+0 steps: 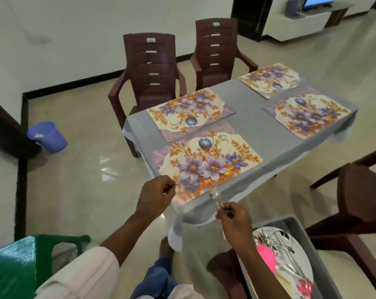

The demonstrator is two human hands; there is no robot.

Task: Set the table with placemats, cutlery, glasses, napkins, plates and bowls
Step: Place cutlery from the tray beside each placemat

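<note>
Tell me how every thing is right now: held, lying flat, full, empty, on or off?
Left hand, pinching a thin metal piece, kind unclear.
Right hand, gripping a spoon, bowl end up.
Four placemats, lying flat on the table, nothing on them.
Grey tub, holding plates and cutlery.
Two far chairs, empty.
Screen, lit.

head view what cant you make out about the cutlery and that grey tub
Head view, metal piece in the left hand: fingers hide all but a thin tip, type unclear.
The cutlery in the right hand: blurred, one piece or two unclear.
The grey tub: cut off by the bottom edge and partly behind the right arm, contents uncountable.
The pink thing inside it: half hidden by that arm.
</note>
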